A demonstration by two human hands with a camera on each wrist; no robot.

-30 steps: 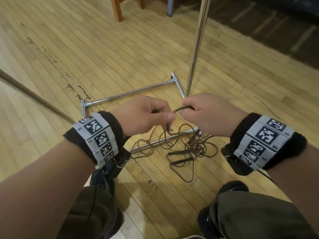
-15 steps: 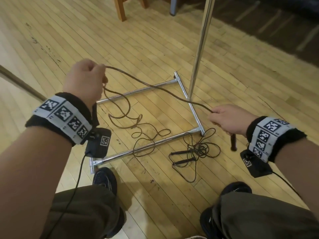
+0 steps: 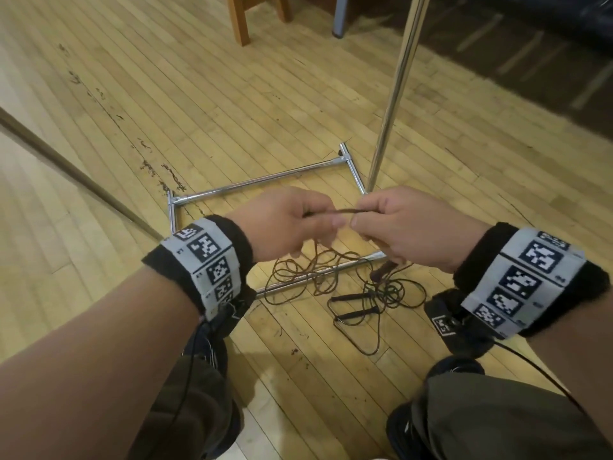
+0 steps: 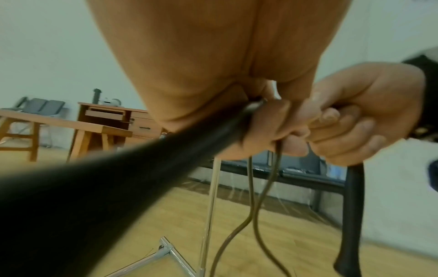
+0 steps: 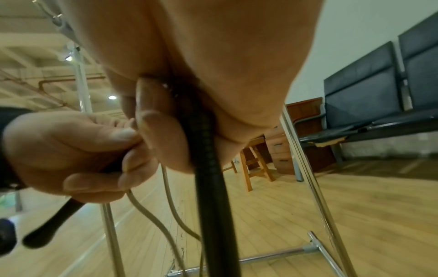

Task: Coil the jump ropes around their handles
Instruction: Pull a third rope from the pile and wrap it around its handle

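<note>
My left hand (image 3: 298, 224) and right hand (image 3: 401, 224) meet at mid-height and pinch a short stretch of the brown jump rope (image 3: 335, 212) between them. In the left wrist view a black handle (image 4: 118, 178) runs through my left palm. My right hand (image 4: 369, 116) grips the other black handle (image 5: 211, 187), whose end pokes out below it (image 3: 381, 272). Loose brown loops (image 3: 315, 270) hang down to the floor. A second, black jump rope (image 3: 391, 293) lies tangled there with both handles (image 3: 355, 298) side by side.
A chrome rack base (image 3: 265, 180) frames the floor under the loops, and its upright pole (image 3: 394, 94) rises just behind my right hand. My shoes and knees (image 3: 497, 419) are at the bottom. Wooden chair legs (image 3: 238, 21) stand far back.
Half a second ago my left hand was raised far to the left with the rope stretched between the hands. Now both hands are back together, with slack rope hanging.
</note>
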